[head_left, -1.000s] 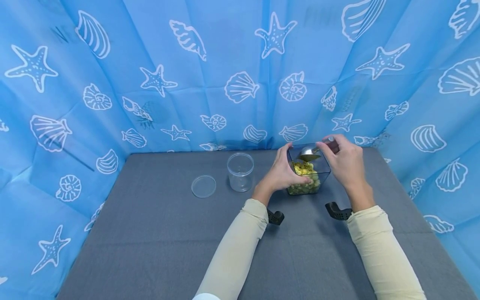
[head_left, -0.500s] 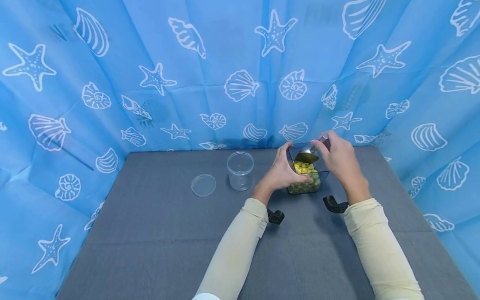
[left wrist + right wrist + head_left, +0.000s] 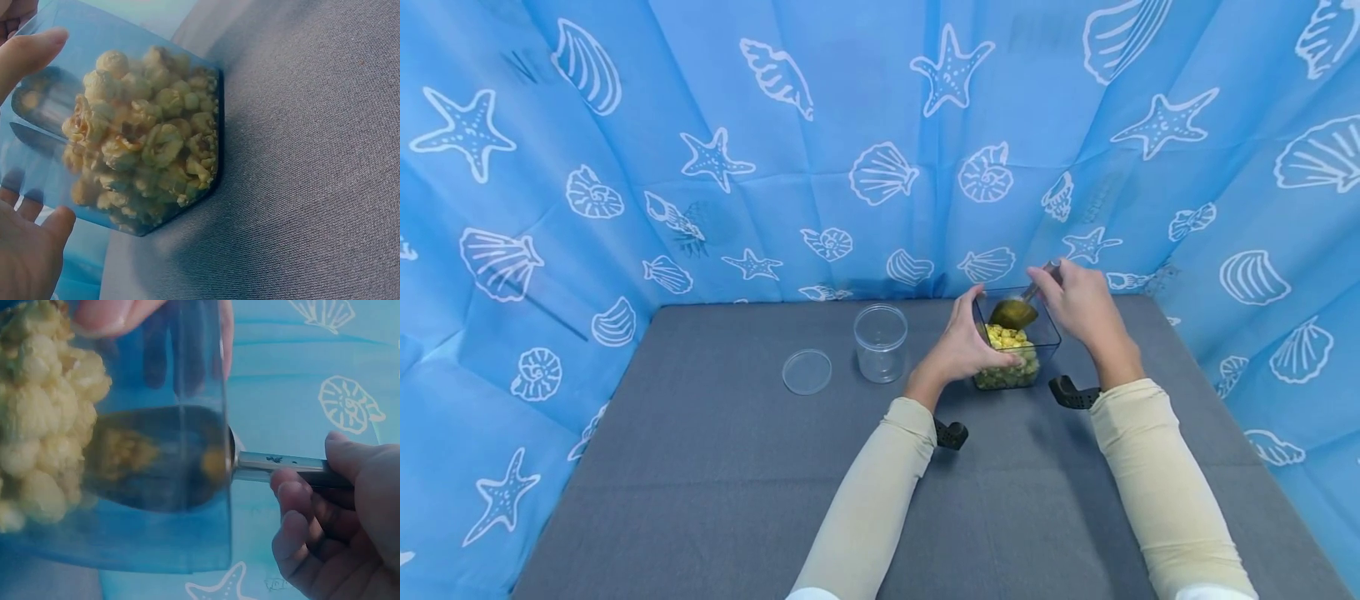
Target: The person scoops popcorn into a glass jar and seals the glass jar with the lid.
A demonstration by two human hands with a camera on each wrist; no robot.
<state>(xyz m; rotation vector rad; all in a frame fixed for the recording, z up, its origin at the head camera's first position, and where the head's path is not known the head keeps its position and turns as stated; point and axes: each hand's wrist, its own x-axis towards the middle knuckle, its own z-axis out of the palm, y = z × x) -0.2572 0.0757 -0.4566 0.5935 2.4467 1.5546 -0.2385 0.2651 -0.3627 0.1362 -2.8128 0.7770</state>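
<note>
A clear square container (image 3: 1054, 343) stands on the table's right half, its lower part filled with yellow popcorn (image 3: 147, 140). My left hand (image 3: 961, 343) grips it from the left, thumb across the near wall and fingers round the far side. With my right hand (image 3: 1084, 307) I hold a metal scoop (image 3: 1013, 314) by its handle (image 3: 281, 464), thumb above and fingers curled below. The scoop's bowl is inside the container, its front end against the popcorn in the right wrist view. How deep the tip sits in the popcorn is partly hidden.
Left of the container stands a round clear jar (image 3: 881, 343) without a lid on it. A flat round clear lid (image 3: 807, 372) lies beside that jar. Grey cloth (image 3: 715, 467) covers the table, and a blue seashell curtain (image 3: 820, 167) hangs behind.
My right hand has moved slightly left and up, tilting the scoop's handle more steeply. The bowl has turned and sits closer to the popcorn. My left hand and the container have stayed in place.
</note>
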